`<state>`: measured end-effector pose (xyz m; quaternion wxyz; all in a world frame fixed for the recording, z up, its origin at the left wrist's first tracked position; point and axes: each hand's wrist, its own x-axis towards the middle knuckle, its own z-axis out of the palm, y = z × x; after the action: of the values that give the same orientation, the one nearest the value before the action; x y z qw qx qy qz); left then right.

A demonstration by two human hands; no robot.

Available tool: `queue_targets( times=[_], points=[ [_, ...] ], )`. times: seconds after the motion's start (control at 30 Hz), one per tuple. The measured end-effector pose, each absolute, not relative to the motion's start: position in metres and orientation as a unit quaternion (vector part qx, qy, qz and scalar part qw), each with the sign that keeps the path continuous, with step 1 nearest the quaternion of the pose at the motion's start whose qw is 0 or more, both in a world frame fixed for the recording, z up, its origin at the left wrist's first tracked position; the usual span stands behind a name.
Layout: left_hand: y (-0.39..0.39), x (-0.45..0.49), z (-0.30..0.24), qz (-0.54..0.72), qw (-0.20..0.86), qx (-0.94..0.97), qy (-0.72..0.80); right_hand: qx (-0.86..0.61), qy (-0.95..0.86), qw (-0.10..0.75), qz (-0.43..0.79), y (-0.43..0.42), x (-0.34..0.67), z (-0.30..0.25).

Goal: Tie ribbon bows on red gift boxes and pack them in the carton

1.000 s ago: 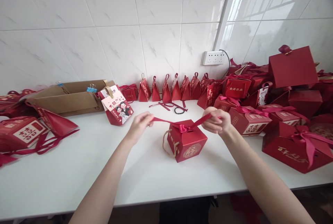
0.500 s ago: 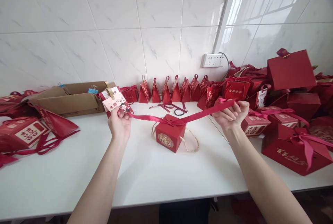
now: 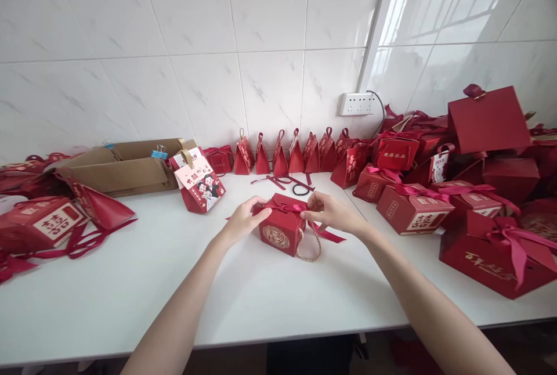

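Observation:
A small red gift box [image 3: 282, 237] with a gold round emblem stands on the white table in front of me. Across its top lies a dark pink ribbon [image 3: 334, 236], crossed or knotted at the middle. At the box's left top edge, my left hand [image 3: 244, 223] is closed, thumb and fingers pinching the ribbon close to the box. On the other side my right hand [image 3: 337, 212] pinches the ribbon near the top right edge, its tail trailing out behind. A twisted gold cord handle [image 3: 310, 259] hangs down the box's right side.
Several small triangular red boxes [image 3: 296, 160] line the wall. More red boxes [image 3: 415, 209] pile up at right. Left are brown folded bags [image 3: 126, 175], a red box with a cartoon couple [image 3: 202, 189] and other red boxes [image 3: 50, 221]. A black loop [image 3: 301, 190] and ribbon scraps lie behind.
Both hands have come inward from wide apart to the box's top. The ribbon, stretched out sideways before, is now drawn close at the box, its ends hanging loose behind the hands.

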<state>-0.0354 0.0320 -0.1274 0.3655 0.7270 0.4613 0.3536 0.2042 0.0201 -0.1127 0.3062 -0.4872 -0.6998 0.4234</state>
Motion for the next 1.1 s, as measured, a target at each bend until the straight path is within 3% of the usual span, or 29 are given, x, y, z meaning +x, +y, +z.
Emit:
queue_targets(
  times=[0.23,0.43,0.6,0.8,1.1],
  points=[
    [0.027,-0.047,-0.113,0.252,0.477,0.714,0.446,-0.443,-0.668,0.262,0.538,0.026,0.207,-0.115],
    [0.028,-0.051,-0.111,0.283,0.440,0.732,0.437,-0.345,-0.690,0.251,0.584,0.030,0.213,-0.119],
    [0.029,-0.049,-0.112,0.335,0.416,0.717,0.447,-0.370,-0.697,0.279,0.548,0.023,0.205,-0.115],
    [0.031,-0.048,-0.116,0.345,0.429,0.683,0.480,-0.433,-0.703,0.251,0.506,0.021,0.198,-0.116],
    [0.030,-0.049,-0.117,0.306,0.491,0.675,0.458,-0.379,-0.684,0.256,0.568,0.024,0.201,-0.120]
  ],
)
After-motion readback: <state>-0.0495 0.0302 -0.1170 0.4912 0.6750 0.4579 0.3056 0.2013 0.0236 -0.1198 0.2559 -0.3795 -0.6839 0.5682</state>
